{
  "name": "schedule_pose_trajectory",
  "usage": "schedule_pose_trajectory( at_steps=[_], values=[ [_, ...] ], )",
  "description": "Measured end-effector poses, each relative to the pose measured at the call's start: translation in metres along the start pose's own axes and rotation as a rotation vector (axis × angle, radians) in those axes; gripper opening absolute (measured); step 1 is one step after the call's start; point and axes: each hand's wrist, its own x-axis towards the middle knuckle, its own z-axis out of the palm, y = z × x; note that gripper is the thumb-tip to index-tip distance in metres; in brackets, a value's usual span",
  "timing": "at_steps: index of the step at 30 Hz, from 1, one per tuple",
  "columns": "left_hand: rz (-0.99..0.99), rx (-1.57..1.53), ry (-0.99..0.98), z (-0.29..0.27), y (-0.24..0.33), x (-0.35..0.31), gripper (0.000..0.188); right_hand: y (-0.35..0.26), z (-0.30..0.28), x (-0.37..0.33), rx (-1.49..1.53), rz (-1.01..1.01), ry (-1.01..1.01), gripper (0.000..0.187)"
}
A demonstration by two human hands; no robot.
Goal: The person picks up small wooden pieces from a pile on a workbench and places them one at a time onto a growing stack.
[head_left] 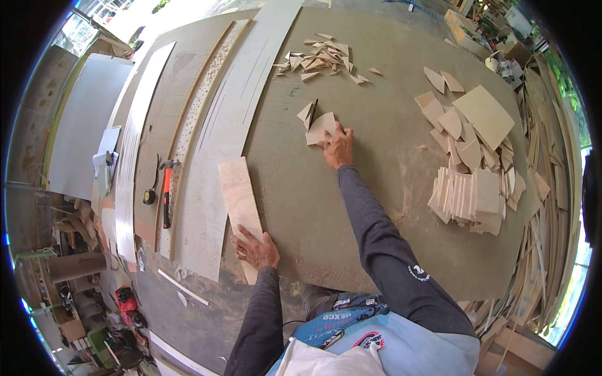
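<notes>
My left hand [256,249] lies over the lower part of a long, narrow plywood strip [240,191], its fingers spread across the face. The strip rests partly over the edge of a pale grey sheet. Farther up, my right hand [339,148] reaches out and grips a small, curved-edge plywood piece [321,127] at its right and lower edges. A thin black tool [313,111], its kind unclear, shows against that piece's upper left. Beside it is a small triangular offcut [304,111].
Pointed offcuts [320,57] are heaped at the far side of the table [295,232]. Cut plywood pieces [467,194] are stacked at right, below a larger square panel [485,116]. A hammer [167,194] and tape measure [149,197] lie left, near long pale sheets [219,138].
</notes>
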Motion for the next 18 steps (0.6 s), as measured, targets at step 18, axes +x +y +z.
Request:
schedule_pose_trajectory(
  at_steps=[18],
  values=[
    [0.009,0.016,0.007,-0.002,0.0,-0.002,0.09,-0.017,0.004,-0.003,-0.057,0.071,0.065,0.037]
  ],
)
